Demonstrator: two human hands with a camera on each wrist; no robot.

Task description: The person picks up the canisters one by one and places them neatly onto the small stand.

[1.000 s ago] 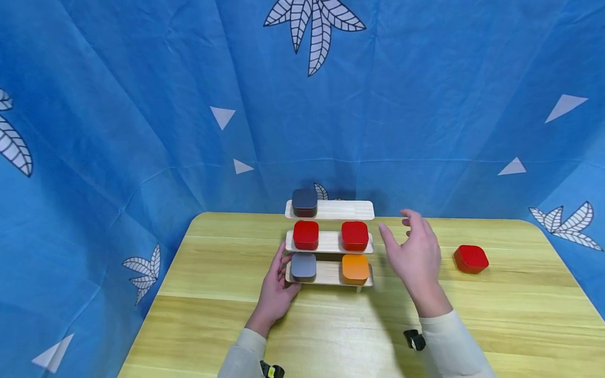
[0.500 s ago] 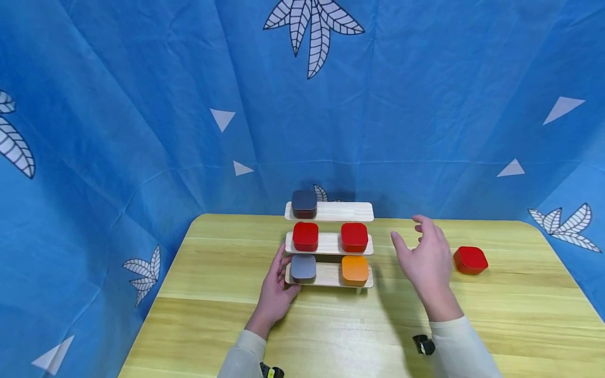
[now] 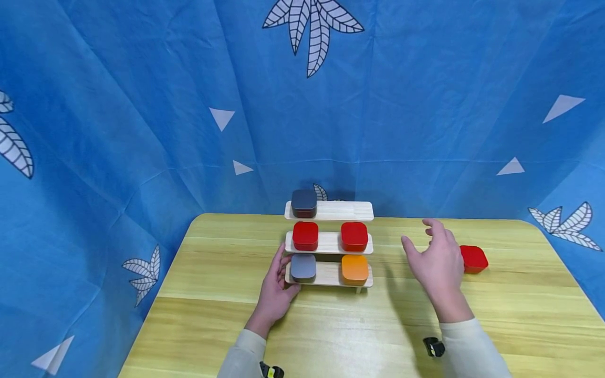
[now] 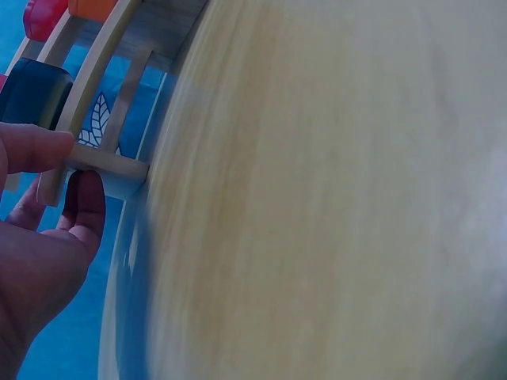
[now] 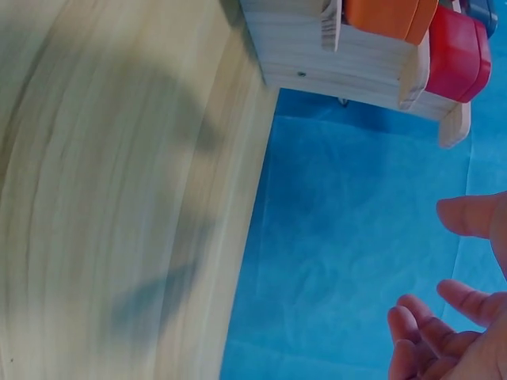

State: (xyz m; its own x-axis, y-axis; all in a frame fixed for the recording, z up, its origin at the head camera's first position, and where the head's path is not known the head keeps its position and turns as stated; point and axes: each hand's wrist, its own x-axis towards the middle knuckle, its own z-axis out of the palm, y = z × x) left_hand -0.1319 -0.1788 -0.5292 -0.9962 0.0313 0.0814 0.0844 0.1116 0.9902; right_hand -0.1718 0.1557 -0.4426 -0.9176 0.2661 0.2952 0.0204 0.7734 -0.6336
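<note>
A three-tier wooden rack (image 3: 323,272) stands at the middle of the table. My left hand (image 3: 274,300) grips the left end of its lowest shelf; the left wrist view has the thumb (image 4: 40,146) on top and fingers beneath. A grey box (image 3: 303,266) and an orange box (image 3: 355,269) sit on that tier. Two red boxes, one left (image 3: 305,235) and one right (image 3: 354,236), occupy the middle tier, and a dark blue box (image 3: 304,202) the top left. Holding nothing, my right hand (image 3: 438,268) hovers with fingers spread beside a loose red box (image 3: 475,259), hiding its left edge.
The wooden table (image 3: 203,273) reaches back to a blue cloth (image 3: 179,105) with white leaf prints, which hangs behind and at both sides. On the top shelf, bare wood (image 3: 347,210) shows right of the dark blue box.
My right hand has moved right, away from the rack and up to the loose red box, now partly covering it. The left hand and the rack have stayed put.
</note>
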